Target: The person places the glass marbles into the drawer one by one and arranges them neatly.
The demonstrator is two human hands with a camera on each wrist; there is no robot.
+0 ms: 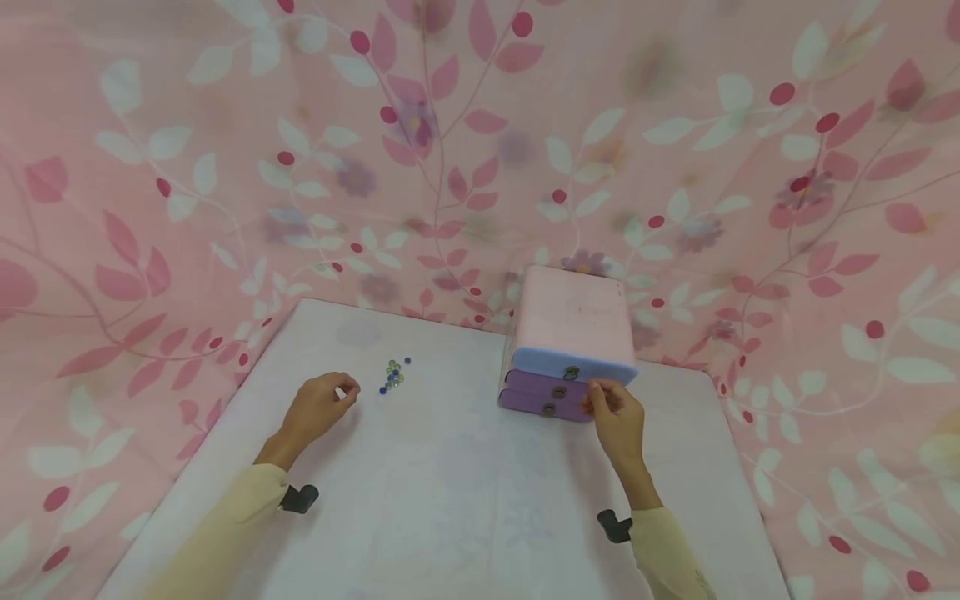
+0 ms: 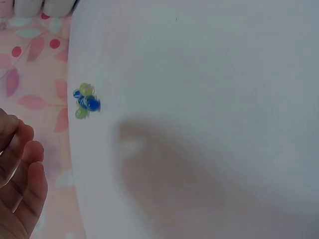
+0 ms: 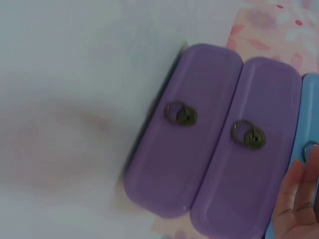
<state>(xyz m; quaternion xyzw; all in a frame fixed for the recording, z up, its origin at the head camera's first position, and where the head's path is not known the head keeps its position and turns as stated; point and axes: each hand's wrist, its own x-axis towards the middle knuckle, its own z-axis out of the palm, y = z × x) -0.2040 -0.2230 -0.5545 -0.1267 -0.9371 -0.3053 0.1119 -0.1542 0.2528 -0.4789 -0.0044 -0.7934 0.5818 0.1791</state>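
A small pink chest of drawers (image 1: 577,312) stands at the back right of the table. Its top drawer front (image 1: 600,367) is light blue and looks a little further out than the two purple fronts (image 3: 174,154) below. Each front bears a dark metal ring pull. My right hand (image 1: 621,421) is beside the fronts, fingers loosely bent; in the right wrist view its fingertips (image 3: 295,172) overlap the blue drawer's ring. My left hand (image 1: 321,407) hovers with loosely curled fingers, holding nothing, left of a cluster of blue and yellow-green glass marbles (image 2: 87,102).
The white table (image 1: 450,500) reaches back to a pink curtain (image 1: 450,167) with a leaf pattern, which also hangs at both sides. One blue marble (image 1: 408,361) lies slightly apart from the others. Black wrist-worn cameras (image 1: 300,498) jut inward from both wrists.
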